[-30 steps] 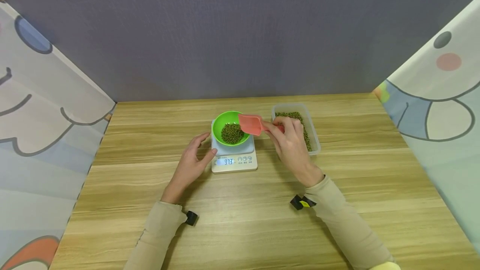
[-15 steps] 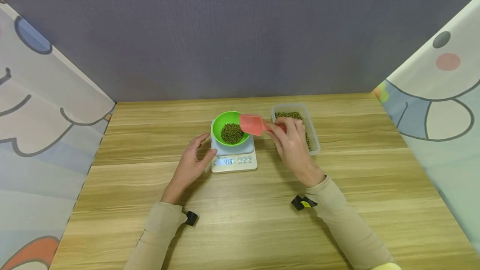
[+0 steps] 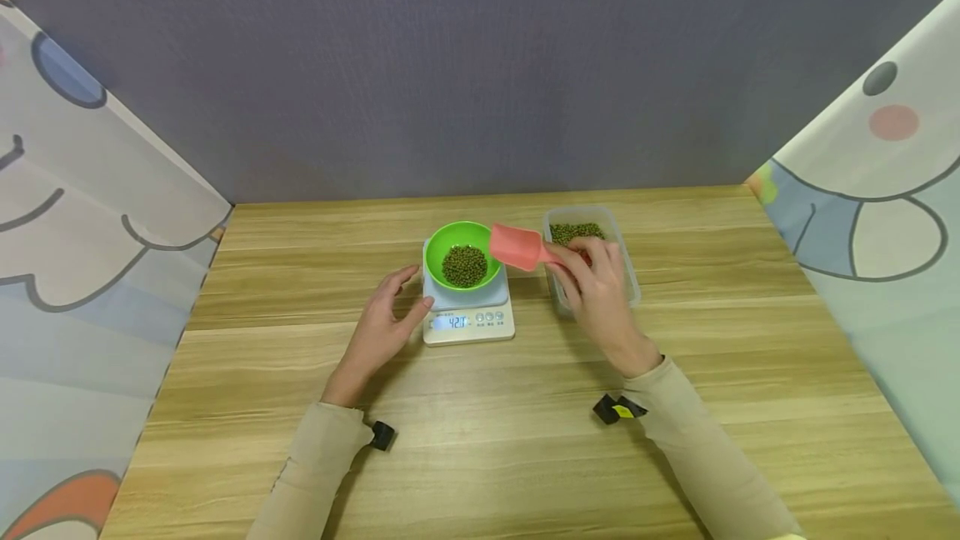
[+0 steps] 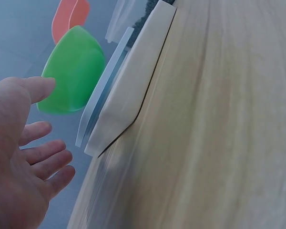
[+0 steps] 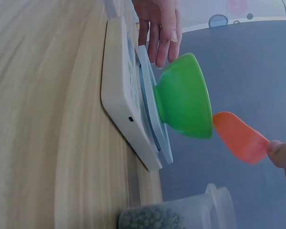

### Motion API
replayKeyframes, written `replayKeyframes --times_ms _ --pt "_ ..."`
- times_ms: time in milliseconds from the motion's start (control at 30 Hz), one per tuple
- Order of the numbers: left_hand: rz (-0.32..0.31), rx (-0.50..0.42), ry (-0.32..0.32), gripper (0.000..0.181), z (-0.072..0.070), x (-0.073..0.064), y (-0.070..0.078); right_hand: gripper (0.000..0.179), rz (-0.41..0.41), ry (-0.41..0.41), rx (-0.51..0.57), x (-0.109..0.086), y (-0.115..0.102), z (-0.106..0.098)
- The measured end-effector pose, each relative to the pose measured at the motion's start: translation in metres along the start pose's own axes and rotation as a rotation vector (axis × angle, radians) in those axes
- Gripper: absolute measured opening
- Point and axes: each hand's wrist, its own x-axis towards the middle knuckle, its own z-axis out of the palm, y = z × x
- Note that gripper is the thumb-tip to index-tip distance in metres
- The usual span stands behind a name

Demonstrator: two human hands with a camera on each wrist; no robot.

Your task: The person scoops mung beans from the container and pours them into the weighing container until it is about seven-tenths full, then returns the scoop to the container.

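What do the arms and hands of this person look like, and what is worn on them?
The left hand and right hand are bare. Beige sleeves reach the wrists; each cuff has a small black block, with a yellow mark by the right one.

1. This looks like a small screened-off tabletop booth; whether it stands in a home, a lab or an office, I cannot tell.
2. A dark grey panel [image 3: 480, 65] spans the top of the frame and meets the far edge of a wood-grain table [image 3: 480, 440].
3. Pale cartoon-printed sheets [image 3: 90, 273] flank the table at the frame's left and right (big rounded shapes, rather nursery-like).
4. Near the centre, a digital scale [image 3: 468, 336] and green bowl [image 3: 459, 233] lend a kitchen touch.
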Motion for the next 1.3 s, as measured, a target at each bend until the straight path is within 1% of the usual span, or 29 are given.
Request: replayKeyframes --times_ms 100,200,233,333,467,567,667,900,1033,1167,1200,1300 --pt "0.003 0.003 0.0 0.063 0.0 -0.001 0.0 0.032 0.014 0.004 0.003 -0.004 0.003 -0.003" --pt "0.004 0.004 -0.001 0.063 0.0 -0.001 0.0 0.022 0.05 -0.001 0.006 -0.008 0.006 -0.008" --pt "0.003 0.004 -0.001 0.063 0.0 -0.001 -0.001 0.022 0.065 -0.003 0.008 -0.009 0.008 -0.01" --pt "0.0 0.004 0.001 0.063 -0.001 -0.002 0.0 0.031 0.095 -0.002 0.011 -0.013 0.012 -0.014" --pt "-0.003 0.005 -0.002 0.063 0.0 -0.002 -0.001 0.024 0.114 0.007 0.01 -0.019 0.019 -0.019" --pt "-0.008 0.003 -0.005 0.064 0.0 -0.002 -0.001 0.035 0.122 0.012 0.003 -0.023 0.024 -0.024" --pt "-0.009 0.001 -0.004 0.063 0.0 -0.001 0.0 0.025 0.141 0.023 -0.013 -0.026 0.028 -0.03" --pt "0.006 0.006 0.004 0.063 -0.001 -0.001 -0.002 0.025 0.18 0.056 -0.034 -0.031 0.04 -0.044" --pt "0.004 0.007 0.003 0.063 0.0 -0.001 -0.003 0.027 0.17 0.06 -0.049 -0.035 0.045 -0.048" --pt "0.003 0.011 0.002 0.063 0.001 -0.001 -0.004 0.043 0.176 0.047 -0.064 -0.04 0.048 -0.05" --pt "0.003 0.012 0.003 0.063 0.001 -0.002 -0.004 0.042 0.185 0.042 -0.064 -0.041 0.049 -0.05" --pt "0.009 0.007 0.005 0.063 0.0 -0.002 -0.003 0.027 0.215 0.032 -0.066 -0.044 0.05 -0.051"
